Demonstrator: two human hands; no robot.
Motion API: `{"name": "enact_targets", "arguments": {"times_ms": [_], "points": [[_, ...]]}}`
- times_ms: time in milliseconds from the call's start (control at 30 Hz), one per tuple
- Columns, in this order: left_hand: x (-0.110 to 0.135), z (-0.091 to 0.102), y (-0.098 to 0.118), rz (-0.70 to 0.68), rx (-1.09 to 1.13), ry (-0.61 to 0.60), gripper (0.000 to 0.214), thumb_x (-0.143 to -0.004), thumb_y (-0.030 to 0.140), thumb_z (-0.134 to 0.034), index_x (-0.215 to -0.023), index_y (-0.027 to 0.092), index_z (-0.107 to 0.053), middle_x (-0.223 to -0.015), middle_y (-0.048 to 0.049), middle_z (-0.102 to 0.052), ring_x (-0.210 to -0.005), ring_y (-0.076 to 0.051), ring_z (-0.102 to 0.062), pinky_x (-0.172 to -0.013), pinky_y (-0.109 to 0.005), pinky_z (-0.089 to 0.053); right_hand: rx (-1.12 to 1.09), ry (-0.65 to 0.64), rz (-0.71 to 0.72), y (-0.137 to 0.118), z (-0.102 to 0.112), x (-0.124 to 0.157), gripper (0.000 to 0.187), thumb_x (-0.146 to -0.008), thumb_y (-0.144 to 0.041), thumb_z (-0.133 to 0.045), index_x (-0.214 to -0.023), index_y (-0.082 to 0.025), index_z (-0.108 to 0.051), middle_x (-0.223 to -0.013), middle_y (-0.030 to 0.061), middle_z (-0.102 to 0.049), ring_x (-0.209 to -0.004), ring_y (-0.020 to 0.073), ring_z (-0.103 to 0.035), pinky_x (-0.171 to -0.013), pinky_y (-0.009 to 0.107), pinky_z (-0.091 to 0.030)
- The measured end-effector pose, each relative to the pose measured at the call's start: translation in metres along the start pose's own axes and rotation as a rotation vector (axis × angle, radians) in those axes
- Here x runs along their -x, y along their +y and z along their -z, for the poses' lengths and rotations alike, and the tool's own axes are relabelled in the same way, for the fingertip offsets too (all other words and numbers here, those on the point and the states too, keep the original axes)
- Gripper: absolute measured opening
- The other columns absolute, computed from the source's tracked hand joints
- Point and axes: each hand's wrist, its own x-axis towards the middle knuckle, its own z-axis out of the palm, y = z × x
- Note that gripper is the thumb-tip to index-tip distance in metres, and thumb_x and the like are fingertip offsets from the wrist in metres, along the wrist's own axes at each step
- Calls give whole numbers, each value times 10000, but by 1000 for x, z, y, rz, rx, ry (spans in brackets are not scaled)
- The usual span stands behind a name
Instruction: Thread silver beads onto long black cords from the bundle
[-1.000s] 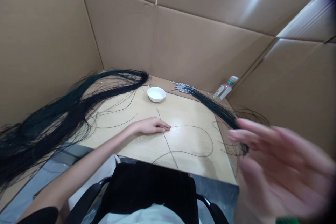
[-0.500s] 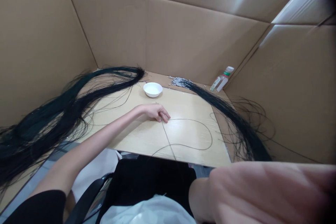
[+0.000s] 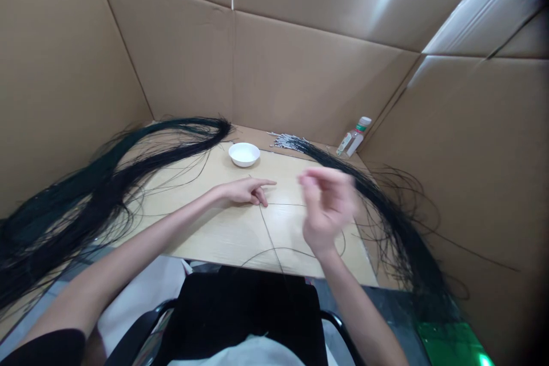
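Black cord [image 3: 274,240] pinned under left hand [image 3: 244,190] near the bowl [image 3: 244,154]; blurred right hand [image 3: 328,206], grip unclear, could snag it.

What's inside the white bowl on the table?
The white bowl looks empty from this angle: only its pale inside shows. Anything tiny at the bottom would be too small to tell.

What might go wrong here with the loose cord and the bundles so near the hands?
The right hand hovers blurred beside the right black bundle; it may snag stray strands. The single cord under the left hand trails off the table edge and may slip. The white bowl could get knocked.
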Motion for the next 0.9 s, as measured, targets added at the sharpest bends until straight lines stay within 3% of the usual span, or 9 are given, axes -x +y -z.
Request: {"name": "enact_targets", "arguments": {"times_ms": [67,167,300,433,633,800,900], "points": [[4,-2,0,-4,31,46,1026,-798,94,-710,-1656,214,-161,-1209,-178,-762,-1131,-272,-723,-898,-381,-559,86,-203,-32,42,-29,1,137,-1004,-262,-625,-1064,-165,-701,-958,46,-734,-837,175,-704,-762,333,-588],[7,-1,0,9,65,108,1071,-829,170,-723,-1663,201,-52,-1366,-240,-666,-1132,-272,-721,-934,-407,-551,245,-438,-70,90,-52,22,69,-954,-218,-688,-985,-179,-736,-933,67,-746,-869,209,-700,-765,333,-574],[4,5,-2,18,92,167,900,-899,252,-654,-1638,127,-156,-1273,-223,-721,-1090,-259,-739,-985,-418,-534,422,-596,-84,116,-61,39,97,-996,-186,-623,-991,-161,-716,-1002,66,-716,-953,205,-674,-844,362,-566],[-2,4,-9,0,65,268,603,-946,320,-590,-1484,105,-425,-1194,-211,-747,-996,-243,-756,-908,-400,-569,524,-721,-35,123,-62,31,100,-1009,-233,-626,-1019,-145,-673,-1018,40,-686,-944,186,-669,-854,375,-572],[0,-6,-13,-48,-70,390,485,-791,320,-799,-1202,130,-627,-1125,-177,-760,-961,-242,-746,-877,-393,-579,583,-793,15,126,-35,38,91,-1020,-199,-585,-982,-140,-644,-968,41,-661,-920,195,-643,-855,377,-549],[2,-10,-10,-66,-151,393,460,-793,332,-798,-1174,122,-652,-1117,-164,-760,-921,-230,-754,-862,-378,-593,539,-758,18,124,4,56,233,-1054,-132,-442,-1060,-181,-670,-1053,102,-700,-982,230,-644,-850,350,-544],[4,-13,-7,-59,-237,435,478,-804,355,-790,-1209,144,-651,-1195,-143,-736,-1019,-242,-726,-942,-384,-566,507,-717,11,121,15,64,259,-1069,-159,-436,-1155,-188,-678,-1161,112,-709,-1074,226,-658,-915,345,-548]]}}
